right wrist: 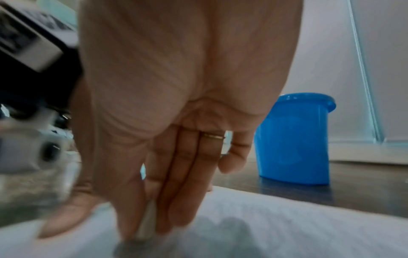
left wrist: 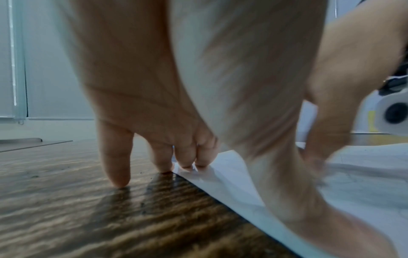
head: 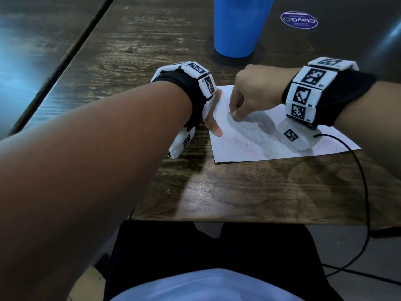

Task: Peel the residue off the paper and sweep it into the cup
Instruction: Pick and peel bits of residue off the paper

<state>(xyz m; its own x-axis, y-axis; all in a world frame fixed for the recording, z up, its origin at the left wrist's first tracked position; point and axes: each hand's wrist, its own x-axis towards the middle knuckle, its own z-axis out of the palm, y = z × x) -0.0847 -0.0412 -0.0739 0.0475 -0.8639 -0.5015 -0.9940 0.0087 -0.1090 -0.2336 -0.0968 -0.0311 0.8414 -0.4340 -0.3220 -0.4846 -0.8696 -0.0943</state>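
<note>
**While your left pins the sheet, your right is rubbing at the scribbles**

While your left hand (head: pixel 213 121) stays mostly hidden behind the wristband in the head view, the left wrist view shows it better: fingers (left wrist: pixel 114 157) straight and pointing down, slightly spread. Two tips are on the table (left wrist: pixel 88 218), two press the paper's (left wrist: pixel 232 183) far-left corner, and the thumb lies on the left edge. Nothing is gripped; it's just holding the sheet flat.

Your right hand (head: pixel 253 94) has its fingers bunched and pointing down onto the paper (head: pixel 249 146), near the top of the scribbled patch (head: pixel 256 135). The right wrist view shows a small pale piece (right wrist: pixel 146 225) pinched between thumb and fingers (right wrist: pixel 176 200), its tip touching the sheet. It looks like an eraser, but blur stops me confirming. A ring (right wrist: pixel 213 136) is on one finger.

No loose residue on the sheet is clear enough to call. One tiny dark speck (head: pixel 224 146) sits near the paper's left side.

The cup (head: pixel 238 27) is upright on the table, beyond the paper's far edge and well apart from both hands. Its inside isn't visible.

A round sticker (head: pixel 299 20) sits right of the cup. A black cable (head: pixel 360 170) runs from your right wrist unit off the table's near edge.
</note>
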